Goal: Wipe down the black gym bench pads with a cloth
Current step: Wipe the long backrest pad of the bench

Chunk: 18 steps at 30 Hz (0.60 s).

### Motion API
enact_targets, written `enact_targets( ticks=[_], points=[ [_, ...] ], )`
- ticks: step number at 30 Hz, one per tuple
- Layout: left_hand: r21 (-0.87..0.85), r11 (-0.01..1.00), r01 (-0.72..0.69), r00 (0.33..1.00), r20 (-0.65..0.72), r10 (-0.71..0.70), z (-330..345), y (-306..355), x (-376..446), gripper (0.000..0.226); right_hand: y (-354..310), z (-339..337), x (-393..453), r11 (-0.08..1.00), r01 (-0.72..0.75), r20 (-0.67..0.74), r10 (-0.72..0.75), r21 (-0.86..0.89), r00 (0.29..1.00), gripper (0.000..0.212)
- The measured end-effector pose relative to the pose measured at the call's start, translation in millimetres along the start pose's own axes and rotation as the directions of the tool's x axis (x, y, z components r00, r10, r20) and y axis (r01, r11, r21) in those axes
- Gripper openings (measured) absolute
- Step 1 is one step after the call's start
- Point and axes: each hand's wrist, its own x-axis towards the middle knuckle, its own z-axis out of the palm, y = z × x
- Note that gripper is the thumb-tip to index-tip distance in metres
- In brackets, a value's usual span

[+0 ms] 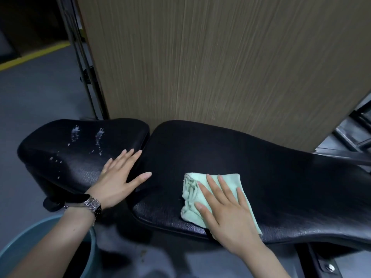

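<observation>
Two black gym bench pads lie end to end: a short seat pad (66, 155) on the left, spattered with white droplets, and a long back pad (251, 163) on the right. A light green cloth (230, 181) lies crumpled near the front edge of the long pad. My right hand (226, 215) presses flat on the cloth with straight, spread fingers. My left hand (118, 177) rests flat on the right end of the seat pad, its thumb reaching across the gap between the pads. A watch sits on that wrist.
A tall wood-grain panel (220, 57) stands right behind the bench. A blue bucket (30, 239) sits on the grey floor at bottom left. Black metal frame parts (349, 137) show at the right, and a yellow floor stripe (34, 56) at far left.
</observation>
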Motion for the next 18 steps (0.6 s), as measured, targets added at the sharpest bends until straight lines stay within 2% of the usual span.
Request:
enact_targets(
  ticks=[7, 11, 14, 18],
  points=[
    [0.088, 0.996, 0.018, 1.0, 0.015, -0.02, 3.6, 8.6, 0.7, 0.103, -14.1, -1.8, 45.9, 0.999, -0.002, 0.042, 0.0, 0.034, 0.999, 0.077],
    [0.12, 0.992, -0.037, 0.999, 0.01, 0.036, 11.7, 18.9, -2.8, 0.091, -17.5, 0.8, 75.4, 0.999, -0.002, 0.076, -0.001, 0.047, 0.997, 0.057],
    [0.11, 0.991, -0.082, 0.997, 0.001, 0.082, 17.2, 25.4, -3.1, 0.08, -20.9, 1.1, 100.8, 0.999, -0.003, 0.078, -0.001, 0.045, 0.997, 0.055],
    [0.104, 0.988, -0.111, 0.993, -0.023, 0.113, 23.8, 33.8, -0.9, 0.08, -25.1, 3.2, 140.2, 0.998, 0.004, 0.069, -0.008, 0.058, 0.998, 0.056]
  ],
)
